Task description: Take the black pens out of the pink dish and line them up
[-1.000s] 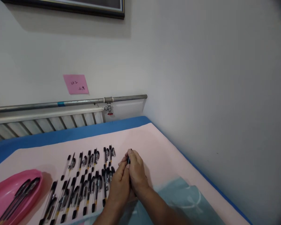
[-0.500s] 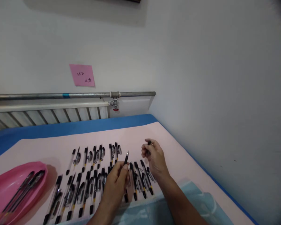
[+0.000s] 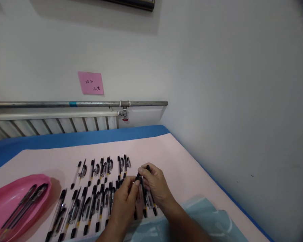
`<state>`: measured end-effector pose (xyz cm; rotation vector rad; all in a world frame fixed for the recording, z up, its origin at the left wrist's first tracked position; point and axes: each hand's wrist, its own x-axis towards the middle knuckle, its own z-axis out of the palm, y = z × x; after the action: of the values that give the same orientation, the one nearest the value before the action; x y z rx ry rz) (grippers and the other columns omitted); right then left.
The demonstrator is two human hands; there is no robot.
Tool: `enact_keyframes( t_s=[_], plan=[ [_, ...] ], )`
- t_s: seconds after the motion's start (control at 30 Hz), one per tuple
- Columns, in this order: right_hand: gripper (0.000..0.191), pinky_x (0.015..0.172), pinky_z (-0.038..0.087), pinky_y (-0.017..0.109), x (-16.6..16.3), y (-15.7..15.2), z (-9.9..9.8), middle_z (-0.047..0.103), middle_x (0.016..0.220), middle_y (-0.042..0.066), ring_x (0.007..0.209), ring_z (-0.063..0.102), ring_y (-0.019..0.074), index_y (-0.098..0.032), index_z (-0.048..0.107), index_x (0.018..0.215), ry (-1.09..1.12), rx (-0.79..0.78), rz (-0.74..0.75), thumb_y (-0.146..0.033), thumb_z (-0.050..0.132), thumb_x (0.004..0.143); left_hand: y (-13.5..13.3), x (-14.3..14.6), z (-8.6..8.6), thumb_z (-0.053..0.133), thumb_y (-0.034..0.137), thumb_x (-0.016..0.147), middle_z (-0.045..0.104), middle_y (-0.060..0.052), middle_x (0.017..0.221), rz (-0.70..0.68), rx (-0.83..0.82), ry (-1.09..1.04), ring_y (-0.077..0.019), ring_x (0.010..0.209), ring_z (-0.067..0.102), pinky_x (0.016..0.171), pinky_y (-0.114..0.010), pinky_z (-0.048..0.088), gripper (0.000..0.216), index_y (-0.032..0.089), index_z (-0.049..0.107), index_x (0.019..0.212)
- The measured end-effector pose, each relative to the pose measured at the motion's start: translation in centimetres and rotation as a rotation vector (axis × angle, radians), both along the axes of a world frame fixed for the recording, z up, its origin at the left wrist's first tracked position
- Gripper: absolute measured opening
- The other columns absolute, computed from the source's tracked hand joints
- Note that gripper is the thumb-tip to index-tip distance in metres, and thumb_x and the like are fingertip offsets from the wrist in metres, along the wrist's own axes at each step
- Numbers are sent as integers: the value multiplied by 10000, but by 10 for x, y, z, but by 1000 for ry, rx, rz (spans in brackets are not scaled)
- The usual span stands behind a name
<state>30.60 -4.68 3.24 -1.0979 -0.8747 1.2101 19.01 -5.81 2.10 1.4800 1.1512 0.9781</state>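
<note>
My left hand (image 3: 125, 198) is closed around a pen (image 3: 137, 175), its black grip end pointing up and away. My right hand (image 3: 155, 183) has come against that upper end, thumb and fingers pinched at it, so the tip is hidden. Out of the right fist sticks the black end of a pen part (image 3: 148, 167); the rest is covered by the fingers. Below and beside both hands lie rows of clear pens (image 3: 93, 205) with black ends, with loose clear caps (image 3: 86, 208) between them. Some of the pens are hidden under my hands.
At the left a pink oval dish (image 3: 7, 195) holds several pens (image 3: 30, 201). A pale pink sheet (image 3: 184, 168) covers the blue table (image 3: 91, 136). Light blue cloth (image 3: 204, 218) lies at the front edge. Walls, a radiator (image 3: 53, 126) and a pipe (image 3: 96, 104) stand behind.
My right hand has moved left and down to meet the pen in my left hand. The pen tip, visible before, is now covered. The left hand has barely moved.
</note>
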Motion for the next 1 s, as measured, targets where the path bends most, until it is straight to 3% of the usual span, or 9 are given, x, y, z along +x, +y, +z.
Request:
enact_keyframes(
  t_s=[0.17,0.3,0.4,0.57,0.8,1.0],
  plan=[
    [154,375,203,165,4,0,7,319,451,-99,385,248,31,-178,485,636,8,-30,43,-265,600,689,0,2,0,486,493,764,382,90,499,-70,-285,-208,-43,367,285,356,-159,203,298,196,496,745],
    [117,386,235,167,6,-1,12,320,464,-96,390,242,30,-169,530,684,75,-6,126,-271,587,694,-1,1,6,523,521,726,395,107,503,-147,-548,-396,-11,307,181,309,-140,98,322,214,481,817],
    [142,363,224,168,4,-2,11,316,461,-101,378,239,34,-176,540,757,92,-7,105,-300,585,705,-1,1,11,542,515,718,409,106,509,-145,-541,-416,0,307,194,308,-124,98,328,210,483,826],
    [246,349,223,165,-1,0,5,359,470,-96,373,292,28,-177,460,625,35,-21,-35,-308,668,637,1,1,9,516,542,724,379,113,471,-128,-465,-374,1,293,186,298,-125,118,358,198,478,813],
    [196,333,199,162,0,0,5,311,432,-106,358,227,28,-164,543,755,130,-34,56,-333,617,688,3,0,4,516,530,728,399,106,483,-129,-458,-381,4,296,187,298,-125,112,337,200,447,746],
    [228,328,198,155,-2,0,4,331,433,-107,351,262,22,-178,470,647,90,-43,-4,-294,667,641,4,1,4,528,540,709,389,108,462,-111,-432,-353,-4,295,202,297,-129,124,354,199,471,786]
  ],
)
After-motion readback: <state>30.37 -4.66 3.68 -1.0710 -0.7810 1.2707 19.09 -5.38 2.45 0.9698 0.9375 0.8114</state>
